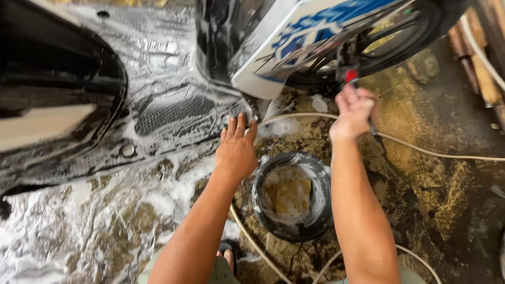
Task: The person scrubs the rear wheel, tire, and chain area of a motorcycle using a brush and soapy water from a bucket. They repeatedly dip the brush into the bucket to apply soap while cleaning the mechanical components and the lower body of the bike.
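Soapy white foam is seen spread over the black footboard of a scooter, viewed from above by the person washing it. The left hand is laid flat against the lower edge of that footboard, palm down, with the fingers stretched out and held close together; nothing is gripped in it. The right hand is raised further to the right, beside the rear wheel, and its fingers are curled around a thin tool with a red tip, which is pointed up toward the wheel. What kind of tool this is cannot be told, as most of it is hidden by the hand.

Between the two forearms, on the ground, a round black bucket is stood upright, streaked with suds, and a yellow sponge is seen lying inside it. A pale hose is run across the wet, muddy concrete ground just behind the right hand, and further loops of it are curved past the bucket toward the bottom edge. A white side panel with blue graphics is seen above the hands. At the bottom, toes in a dark sandal are just visible between the arms.
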